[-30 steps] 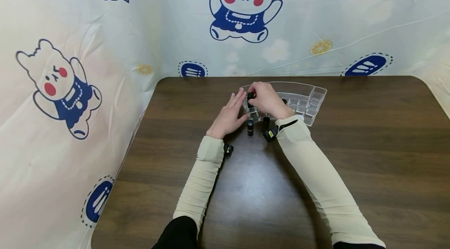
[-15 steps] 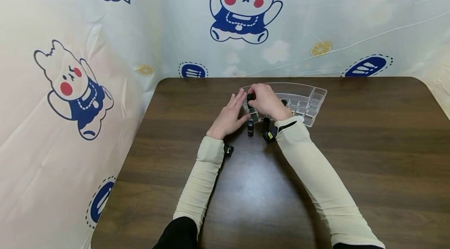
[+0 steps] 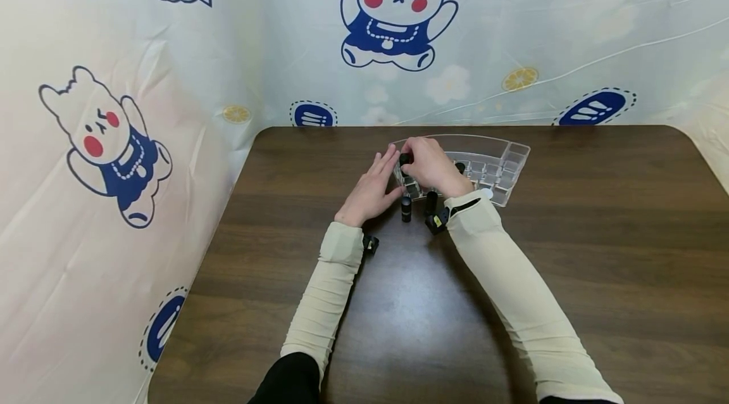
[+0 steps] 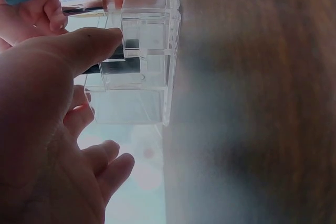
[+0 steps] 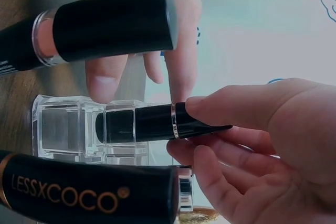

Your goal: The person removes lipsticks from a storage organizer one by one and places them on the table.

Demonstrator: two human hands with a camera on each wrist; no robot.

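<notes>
A clear acrylic organizer point(image 3: 507, 170) with many small compartments stands near the table's far edge. My right hand point(image 3: 435, 168) pinches a black lipstick tube point(image 5: 155, 121) with a silver ring between thumb and fingers. In the right wrist view, the tube's lower part sits inside a compartment at the organizer's left end. My left hand point(image 3: 367, 194) lies along the organizer's left side with its fingers extended, the thumb touching the clear wall. Two dark cosmetic tubes stand upright in front: one on the left point(image 3: 406, 209) and one on the right point(image 3: 431, 202), near my right wrist.
Another dark item point(image 3: 460, 166) shows inside the organizer, partly hidden by my right hand. The brown wooden table point(image 3: 421, 328) extends around the organizer. A printed curtain point(image 3: 484, 30) hangs behind the table and along its left side.
Both hands stay almost in place, the right one keeping its pinch on the lipstick tube. The curtain at the left has swayed.
</notes>
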